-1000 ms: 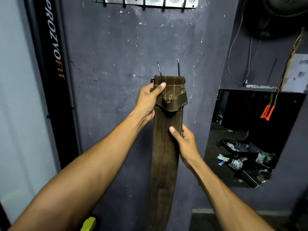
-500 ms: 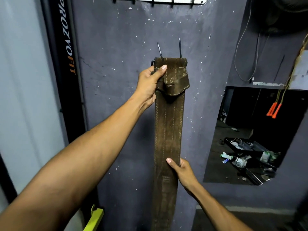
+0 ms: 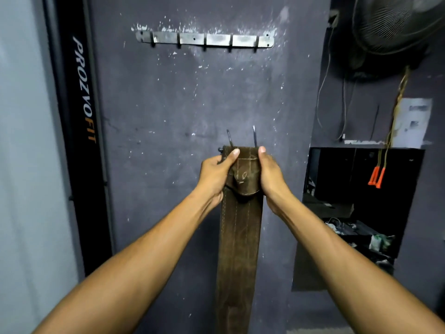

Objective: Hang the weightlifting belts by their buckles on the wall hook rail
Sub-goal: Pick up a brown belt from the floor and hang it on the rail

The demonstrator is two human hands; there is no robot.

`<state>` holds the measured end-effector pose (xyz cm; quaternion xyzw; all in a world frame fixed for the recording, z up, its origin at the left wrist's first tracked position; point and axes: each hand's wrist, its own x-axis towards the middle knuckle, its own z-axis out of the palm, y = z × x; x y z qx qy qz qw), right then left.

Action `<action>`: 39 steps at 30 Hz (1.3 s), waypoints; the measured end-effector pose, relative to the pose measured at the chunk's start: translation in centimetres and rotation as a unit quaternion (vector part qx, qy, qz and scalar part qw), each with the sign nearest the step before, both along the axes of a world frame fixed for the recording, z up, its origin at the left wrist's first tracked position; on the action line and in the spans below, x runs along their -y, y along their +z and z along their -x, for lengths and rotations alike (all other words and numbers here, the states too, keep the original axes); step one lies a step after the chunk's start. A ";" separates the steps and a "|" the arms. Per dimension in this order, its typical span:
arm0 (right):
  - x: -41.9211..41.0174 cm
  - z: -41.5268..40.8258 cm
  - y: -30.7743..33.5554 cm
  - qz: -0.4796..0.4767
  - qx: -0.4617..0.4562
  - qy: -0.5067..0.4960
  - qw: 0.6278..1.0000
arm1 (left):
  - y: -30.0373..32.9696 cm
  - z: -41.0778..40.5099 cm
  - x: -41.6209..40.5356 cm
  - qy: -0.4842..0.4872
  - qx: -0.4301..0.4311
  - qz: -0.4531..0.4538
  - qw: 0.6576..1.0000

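Both hands hold the buckle end of a brown weightlifting belt [image 3: 238, 249] in front of the dark wall, well below the hook rail [image 3: 204, 40]. The left hand [image 3: 215, 175] and right hand [image 3: 271, 175] each have their grip pressed on a side of the folded top — thumbs in front. Two buckle prongs [image 3: 254, 137] stand up above the fold; the strap hangs straight down. To hang it well, raise the belt level, keep the buckle frame exposed, and drop it over one hook — not the leather fold.
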<state>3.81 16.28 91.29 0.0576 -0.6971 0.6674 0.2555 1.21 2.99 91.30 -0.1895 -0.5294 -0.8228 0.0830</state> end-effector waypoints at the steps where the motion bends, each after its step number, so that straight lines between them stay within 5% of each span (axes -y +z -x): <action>1: 0.0 0.2 0.4 -0.005 0.001 -0.004 1.000 | 0.2 0.3 -0.3 0.008 0.006 -0.002 1.000; 10: -1.7 5.2 3.7 -0.113 -0.177 -0.132 0.969 | 4.1 4.7 -2.4 0.175 -0.133 0.119 0.968; 20: -6.1 15.4 14.6 -0.156 -0.288 -0.166 0.930 | 15.1 13.7 -5.4 0.368 -0.282 0.260 0.847; 30: -8.9 23.1 29.9 -0.214 -0.359 -0.205 0.885 | 29.1 19.9 -7.9 0.402 -0.317 0.261 0.819; 36: -10.3 25.7 27.5 -0.229 -0.329 -0.187 0.897 | 27.3 23.1 -9.4 0.413 -0.294 0.336 0.793; 39: -10.7 25.3 25.5 -0.184 -0.370 -0.131 0.901 | 25.6 23.4 -8.7 0.355 -0.340 0.285 0.823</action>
